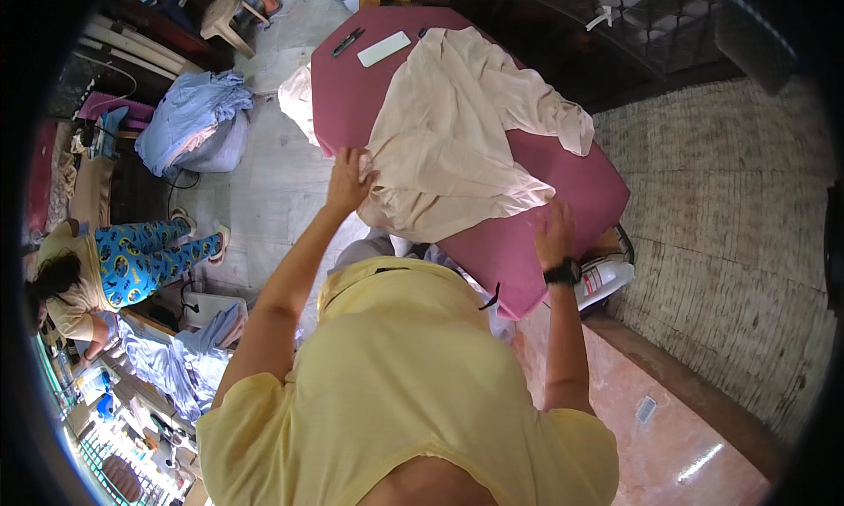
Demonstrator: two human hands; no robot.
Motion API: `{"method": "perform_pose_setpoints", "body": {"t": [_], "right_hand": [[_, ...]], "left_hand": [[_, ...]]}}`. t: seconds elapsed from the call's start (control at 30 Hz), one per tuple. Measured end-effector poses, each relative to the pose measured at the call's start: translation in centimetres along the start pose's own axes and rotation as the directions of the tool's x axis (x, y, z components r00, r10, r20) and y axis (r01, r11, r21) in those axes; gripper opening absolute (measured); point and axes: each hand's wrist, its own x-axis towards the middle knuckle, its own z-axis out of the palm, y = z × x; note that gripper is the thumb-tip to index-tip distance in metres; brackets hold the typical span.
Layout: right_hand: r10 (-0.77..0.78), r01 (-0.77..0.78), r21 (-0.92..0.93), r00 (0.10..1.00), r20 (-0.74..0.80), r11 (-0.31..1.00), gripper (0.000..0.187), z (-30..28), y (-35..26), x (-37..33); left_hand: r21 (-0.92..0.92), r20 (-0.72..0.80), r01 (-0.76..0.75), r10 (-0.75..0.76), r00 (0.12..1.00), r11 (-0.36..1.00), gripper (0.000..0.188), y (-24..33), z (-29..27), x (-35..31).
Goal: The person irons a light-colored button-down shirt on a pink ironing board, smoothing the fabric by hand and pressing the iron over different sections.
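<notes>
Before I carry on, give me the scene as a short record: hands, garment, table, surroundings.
Left hand: at the garment's left edge, grip unclear
Right hand: by the garment's lower right corner, grip unclear
Garment: cream cloth, wrinkled, one sleeve stretched rightward
Table: maroon cover under the garment
Far end: white rectangular item, dark slim tool
Left side: blue fabric pile, co-worker bending

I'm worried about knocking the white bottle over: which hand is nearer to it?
Right. In the picture, the right hand is just up and left of the white bottle; the left hand is farther left, at the left edge of the cream garment.
</notes>
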Motion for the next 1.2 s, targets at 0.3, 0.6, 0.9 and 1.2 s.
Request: {"method": "perform_pose_setpoints", "body": {"t": [0.3, 0.6, 0.9, 1.2], "right_hand": [[0.213, -0.236, 0.238, 0.970, 0.119, 0.942, 0.033, 1.6, 3.2, 5.8], [0.263, -0.269, 0.799, 0.954, 0.145, 0.537, 0.018, -7.8, -1.6, 10.3], [0.350, -0.221, 0.718, 0.936, -0.033, 0.660, 0.018, -10.5, 0.7, 7.0], [0.486, -0.201, 0.792, 0.863, -0.135, 0.577, 0.019, -11.7, 1.1, 7.2]], "left_hand": [[-0.175, 0.014, 0.081, -0.080, 0.997, 0.981, 0.025, -1.4, 1.2, 0.8], [0.105, -0.055, -0.072, 0.078, 0.995, 0.992, 0.028, 0.6, 0.6, -1.0], [-0.162, -0.025, 0.022, -0.027, 0.999, 0.987, 0.018, 1.2, -0.6, -3.9], [-0.681, 0.064, 0.245, -0.277, 0.959, 0.690, 0.024, 1.5, -1.7, -2.7]]}}
